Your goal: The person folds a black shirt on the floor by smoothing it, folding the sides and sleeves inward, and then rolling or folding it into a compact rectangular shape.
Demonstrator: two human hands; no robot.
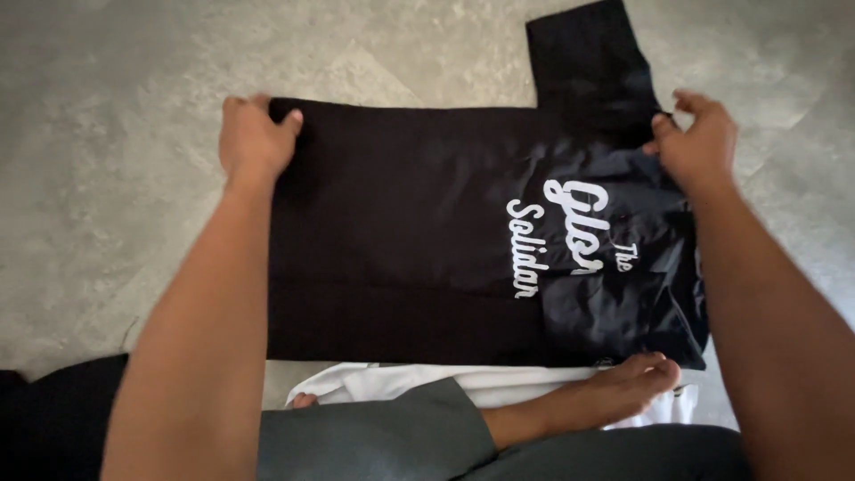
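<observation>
- A black short-sleeved cotton shirt with white script lettering (401, 240) lies spread flat on a grey mottled stone floor (116, 178); it is turned sideways to the person, its hem end toward the left and its shoulder end toward the right; one short sleeve sticks out away from the person at the upper right
- The left hand (256, 138) rests at the shirt's far left corner; the fingers curl over the edge of the cloth and the thumb lies on top, so the hand pinches that corner; the grip is narrow, closed on fabric
- The right hand (699, 142) sits at the far right, just below the sleeve; its fingertips bunch a small fold of the dark cloth near the shoulder; the fingers are bent and drawn together on the fabric
- The two hands are well apart, one at each end of the far edge, and the shirt's body stretches between them and runs back toward the person; both forearms reach out along its two sides
- A white garment (499, 385) lies partly under the near edge of the black shirt, touching it
- A bare foot (614, 387) rests on the white cloth, its toes just beside the shirt's near right corner
- Grey trouser legs (392, 436) fill the bottom of the view; a dark piece of cloth (53, 419) lies at the lower left, apart from the shirt
</observation>
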